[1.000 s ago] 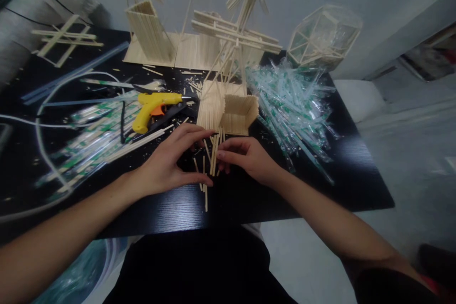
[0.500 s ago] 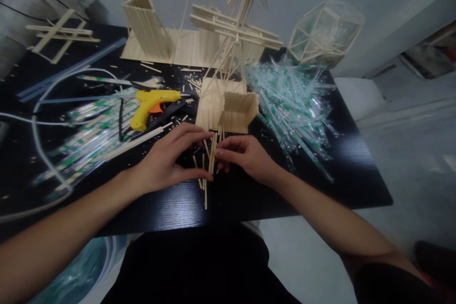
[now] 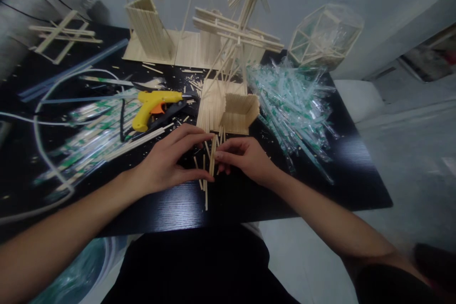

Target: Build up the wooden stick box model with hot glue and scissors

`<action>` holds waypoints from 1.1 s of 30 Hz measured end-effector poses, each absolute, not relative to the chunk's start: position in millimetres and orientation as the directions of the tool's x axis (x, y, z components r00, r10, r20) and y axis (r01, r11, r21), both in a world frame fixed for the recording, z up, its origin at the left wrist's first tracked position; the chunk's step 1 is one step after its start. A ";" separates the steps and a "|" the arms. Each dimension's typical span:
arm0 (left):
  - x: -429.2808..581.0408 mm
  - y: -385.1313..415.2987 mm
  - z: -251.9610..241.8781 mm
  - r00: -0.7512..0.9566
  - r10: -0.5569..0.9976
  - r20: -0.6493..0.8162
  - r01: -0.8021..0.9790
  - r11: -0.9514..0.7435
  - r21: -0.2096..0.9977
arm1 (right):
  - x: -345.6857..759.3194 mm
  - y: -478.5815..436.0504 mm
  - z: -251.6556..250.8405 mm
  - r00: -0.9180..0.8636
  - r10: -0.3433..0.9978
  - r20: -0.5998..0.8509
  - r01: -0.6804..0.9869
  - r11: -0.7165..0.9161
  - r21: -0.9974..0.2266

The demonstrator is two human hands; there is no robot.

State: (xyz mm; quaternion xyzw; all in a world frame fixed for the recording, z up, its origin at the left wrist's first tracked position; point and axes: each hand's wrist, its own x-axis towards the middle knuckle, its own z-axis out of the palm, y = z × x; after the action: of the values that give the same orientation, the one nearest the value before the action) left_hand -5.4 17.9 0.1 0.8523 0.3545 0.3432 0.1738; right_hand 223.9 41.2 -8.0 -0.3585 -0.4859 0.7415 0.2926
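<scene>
As left hand point(image 3: 166, 166) and right hand point(image 3: 247, 159) pinch sticks point(image 3: 213, 153) | thin, pale wood (straight)

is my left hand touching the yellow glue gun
Apart. The head view shows black table between the glue gun and the left hand, which lies at the sticks.

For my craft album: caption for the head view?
Left hand and right hand hold wooden sticks on a black table beside a yellow glue gun.

Left hand point(image 3: 166, 165) splayed, right hand point(image 3: 246, 159) half-curled, fingers close together.
</scene>
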 end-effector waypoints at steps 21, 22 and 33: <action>-3.5 15.0 -1.2 0.498 0.730 0.468 0.468 -0.680 0.564 | 224.2 44.3 -12.1 -0.724 0.666 -0.176 -0.133 -0.386 -0.913; -3.3 15.1 -1.5 0.499 0.729 0.469 0.461 -0.681 0.569 | 224.5 44.4 -13.7 -0.730 0.656 -0.191 -0.131 -0.409 -0.903; -6.0 15.9 -1.0 0.536 0.721 0.439 0.445 -0.683 0.579 | 225.4 46.3 -17.6 -0.717 0.659 -0.227 -0.141 -0.457 -0.878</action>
State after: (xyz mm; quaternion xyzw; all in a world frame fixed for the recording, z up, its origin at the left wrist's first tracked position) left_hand -6.0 15.9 -1.0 0.8524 0.3422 0.3393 0.2031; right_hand 225.4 46.3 -17.6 -0.2826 -0.4580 0.8054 0.2485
